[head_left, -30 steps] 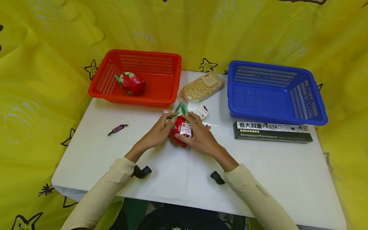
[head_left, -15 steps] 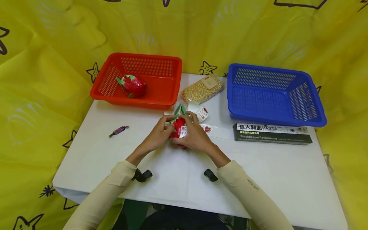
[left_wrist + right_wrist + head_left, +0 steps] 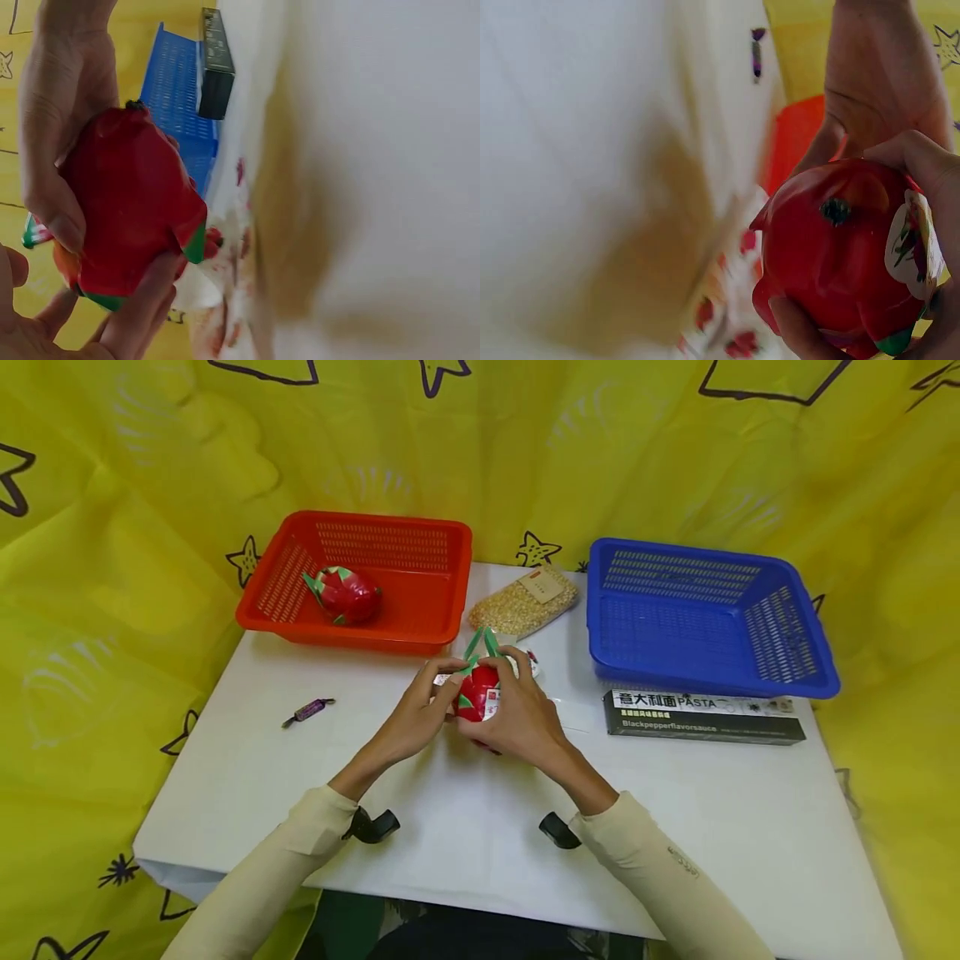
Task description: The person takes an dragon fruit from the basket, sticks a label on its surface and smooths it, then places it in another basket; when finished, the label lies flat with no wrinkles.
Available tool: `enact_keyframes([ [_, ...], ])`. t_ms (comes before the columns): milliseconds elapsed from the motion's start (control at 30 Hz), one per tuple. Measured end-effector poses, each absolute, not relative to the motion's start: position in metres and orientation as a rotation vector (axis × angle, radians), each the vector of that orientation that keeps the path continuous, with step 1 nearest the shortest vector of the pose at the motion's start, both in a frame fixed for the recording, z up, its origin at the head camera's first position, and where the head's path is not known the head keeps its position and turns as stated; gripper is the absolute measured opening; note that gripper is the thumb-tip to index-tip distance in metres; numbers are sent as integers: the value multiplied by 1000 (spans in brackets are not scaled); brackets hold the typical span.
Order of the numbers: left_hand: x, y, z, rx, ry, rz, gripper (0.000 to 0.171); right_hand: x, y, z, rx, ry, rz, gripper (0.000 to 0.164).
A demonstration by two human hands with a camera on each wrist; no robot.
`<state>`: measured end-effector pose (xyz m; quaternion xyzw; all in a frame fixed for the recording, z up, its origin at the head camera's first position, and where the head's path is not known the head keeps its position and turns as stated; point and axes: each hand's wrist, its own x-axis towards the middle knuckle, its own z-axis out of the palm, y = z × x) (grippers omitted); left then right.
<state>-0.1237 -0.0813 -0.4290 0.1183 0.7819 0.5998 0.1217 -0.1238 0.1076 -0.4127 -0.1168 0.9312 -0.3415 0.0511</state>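
A red toy dragon fruit (image 3: 477, 687) with green leaf tips is held between both hands over the middle of the table. My left hand (image 3: 414, 717) grips its left side, fingers along the leafy top. On the opposite side my right hand (image 3: 525, 714) curls round it, partly covering a white sticker (image 3: 492, 702). The right wrist view shows that fruit sticker (image 3: 915, 244) on the dragon fruit (image 3: 817, 247), near the right hand's fingers, and a dark round stub at the fruit's end. In the left wrist view, fingers from both hands press the glossy dragon fruit (image 3: 131, 202).
A red basket (image 3: 420, 647) at back left contains another dragon fruit (image 3: 348, 597). At back right stands a blue basket (image 3: 712, 681), with a pasta box (image 3: 705, 718) before it. A grain bag (image 3: 525, 602) lies between them, a wrapped candy (image 3: 308, 711) left. Printed fruit wrapping (image 3: 742, 341) lies beneath the hands.
Both hands have turned the dragon fruit and shifted it slightly right, so its sticker now sits partly behind the right hand. The head view has tilted slightly upward.
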Motion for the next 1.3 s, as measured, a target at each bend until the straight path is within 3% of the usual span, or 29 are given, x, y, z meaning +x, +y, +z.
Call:
enact_keyframes([
  [300, -154, -52, -416, 492, 2204, 1816, 47, -138, 151, -386, -300, 2909, -1089, 85],
  [567, -185, -24, -437, 411, 2260, 1757, 45, -153, 201, -353, -198, 2918, -1117, 87],
  [900, -219, 32, -428, 573, 2365, 1592, 47, -194, 272, -315, -170, 2912, -1024, 91],
  [1300, -247, 90, -425, 578, 2393, 1554, 55, -245, 313, -339, -237, 2818, -869, 87],
])
